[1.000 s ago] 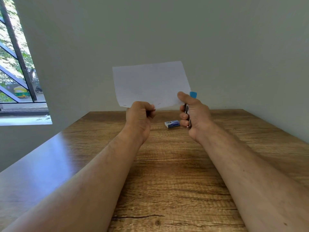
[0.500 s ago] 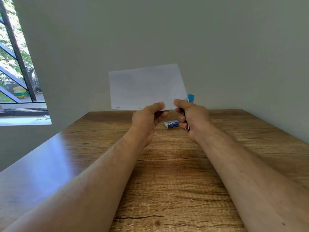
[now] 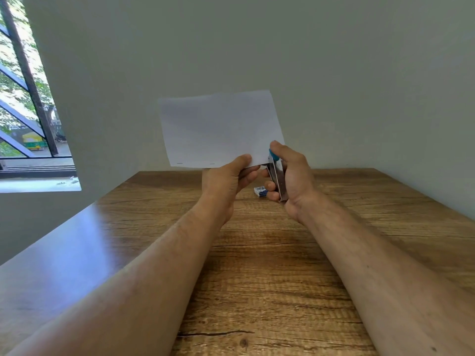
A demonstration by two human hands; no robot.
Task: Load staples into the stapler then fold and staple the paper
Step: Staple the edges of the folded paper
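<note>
No text can be read; the print on the small blue box [image 3: 260, 191] is too blurred.

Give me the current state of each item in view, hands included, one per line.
paper: folded, held upright in the air, two staples visible along its bottom edge.
stapler: held upright at the paper's lower right corner.
left hand: pinches the paper's bottom edge.
right hand: grips the stapler.
staple box: lying on the wooden table, untouched; open or closed, cannot tell.
</note>
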